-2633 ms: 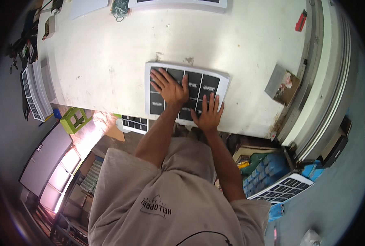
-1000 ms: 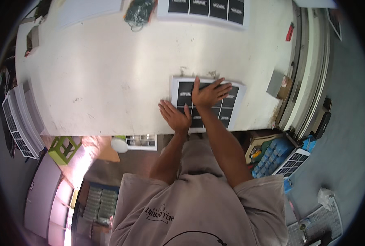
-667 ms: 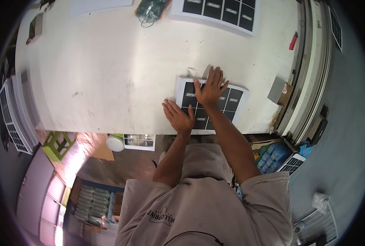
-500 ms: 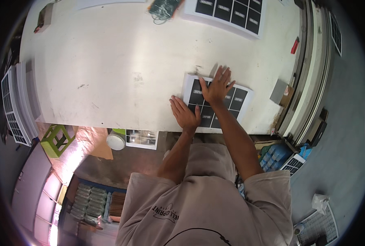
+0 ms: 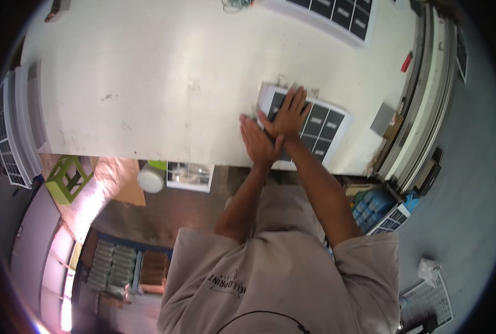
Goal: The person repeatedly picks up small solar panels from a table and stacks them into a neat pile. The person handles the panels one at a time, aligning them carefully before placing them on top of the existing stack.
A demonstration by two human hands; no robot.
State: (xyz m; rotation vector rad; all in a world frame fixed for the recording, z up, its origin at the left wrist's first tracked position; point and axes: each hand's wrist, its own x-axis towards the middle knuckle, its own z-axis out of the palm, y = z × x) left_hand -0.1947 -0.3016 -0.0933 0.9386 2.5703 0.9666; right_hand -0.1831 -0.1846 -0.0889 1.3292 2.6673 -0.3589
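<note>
A stack of white sheets (image 5: 321, 146) printed with a grid of black labels lies slightly turned at the front edge of the white table (image 5: 147, 83). My right hand (image 5: 288, 116) rests flat on the upper left part of the top sheet, fingers stretched away from me. Beside it my left hand (image 5: 259, 140) lies along the stack's left edge, fingers out straight and thumb touching or nearly touching the right hand. Neither hand grips anything. The labels under both hands are hidden.
Another stack of printed label sheets (image 5: 337, 16) sits at the far right of the table. A red cutter (image 5: 406, 62) and a grey block (image 5: 382, 119) lie near the right edge, beside long rails (image 5: 426, 100). Below the table's left front stand a green stool (image 5: 68, 179) and a white-lidded tub (image 5: 150, 179).
My right hand has slid left across the top sheet, uncovering labels on the right. My left hand has come closer to it. The whole view has shifted slightly.
</note>
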